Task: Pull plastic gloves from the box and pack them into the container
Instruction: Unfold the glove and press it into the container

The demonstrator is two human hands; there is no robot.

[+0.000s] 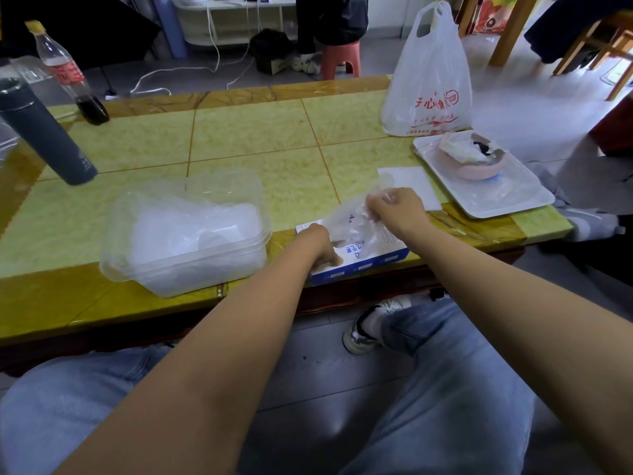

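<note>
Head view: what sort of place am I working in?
Likely a home living or dining room: a yellow-green tiled low table, a white plastic carrier bag with red print, and a pink plastic stool behind it.

Grey flask (48, 132), cola bottle (68, 73) (nearly empty), printed plastic bag (431, 90), pink bowl (476, 171) on white tray (507, 200).

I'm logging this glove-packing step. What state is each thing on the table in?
glove box: held down by left hand
plastic glove: drawn up from the box, pinched by right hand
container: uncovered, gloves inside
cola bottle: capped, nearly empty, upright
flask: lid on, upright
plastic bag: standing, handles up
pink bowl: full of rubbish, on white tray
</note>
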